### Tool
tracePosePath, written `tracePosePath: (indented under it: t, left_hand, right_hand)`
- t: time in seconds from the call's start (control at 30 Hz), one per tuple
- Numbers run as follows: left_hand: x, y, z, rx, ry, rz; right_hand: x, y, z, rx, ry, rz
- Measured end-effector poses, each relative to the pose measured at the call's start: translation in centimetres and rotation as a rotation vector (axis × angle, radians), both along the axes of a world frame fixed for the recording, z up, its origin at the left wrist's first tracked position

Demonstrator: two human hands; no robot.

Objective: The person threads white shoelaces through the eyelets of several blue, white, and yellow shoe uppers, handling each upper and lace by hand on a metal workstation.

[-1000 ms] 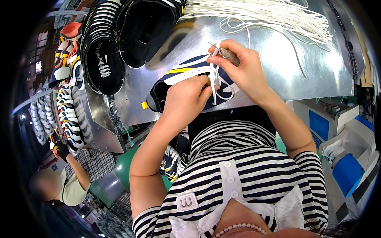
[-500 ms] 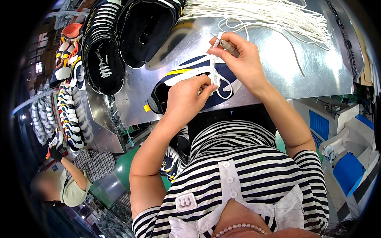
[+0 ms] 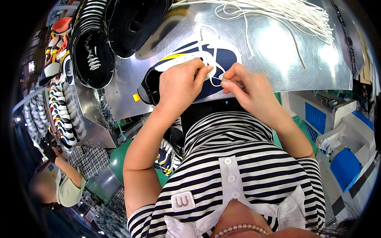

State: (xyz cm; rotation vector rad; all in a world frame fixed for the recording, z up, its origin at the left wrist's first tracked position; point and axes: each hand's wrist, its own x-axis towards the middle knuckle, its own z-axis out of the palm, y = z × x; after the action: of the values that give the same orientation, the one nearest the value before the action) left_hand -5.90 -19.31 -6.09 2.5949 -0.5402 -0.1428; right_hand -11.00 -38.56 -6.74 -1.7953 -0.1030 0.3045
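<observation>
A navy, white and yellow shoe upper (image 3: 229,58) lies on the metal table, its toe to the right and its dark heel opening to the left. My left hand (image 3: 181,81) rests over its middle, thumb and forefinger pinched on a white shoelace (image 3: 214,52) at the eyelets. The lace loops loosely across the upper and past its far edge. Close by on the right, my right hand (image 3: 250,85) is closed around a small hook tool (image 3: 239,84) with a brownish handle. Fingers mostly cover the tool, and its tip is hard to make out at the near eyelet row.
A bundle of white laces (image 3: 293,16) lies at the back right of the metal table (image 3: 274,51). Nested black shoe uppers (image 3: 93,59) stand at the back left. More shoes (image 3: 61,115) hang at far left, near another person (image 3: 71,186).
My right hand has come down and nearer from above the upper to the near eyelets, bringing the hook tool. The lace it held up now lies in a loop. The upper has shifted slightly left.
</observation>
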Motion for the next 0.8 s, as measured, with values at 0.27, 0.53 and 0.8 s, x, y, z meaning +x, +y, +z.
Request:
tracePosePath:
  t: [0.27,0.53,0.8]
  left_hand:
    - [0.2,0.0,0.8,0.019,0.191,0.018]
    - [-1.2,0.4,0.4,-0.190,0.173,-0.159]
    - [-3.4,4.8,1.7,-0.011,-0.149,-0.183]
  right_hand:
    - [0.7,0.2,-0.5,-0.305,-0.100,0.069]
    - [0.7,3.4,-2.3,-0.609,-0.340,0.072]
    - [-0.9,-1.4,3.2,-0.405,-0.106,0.028]
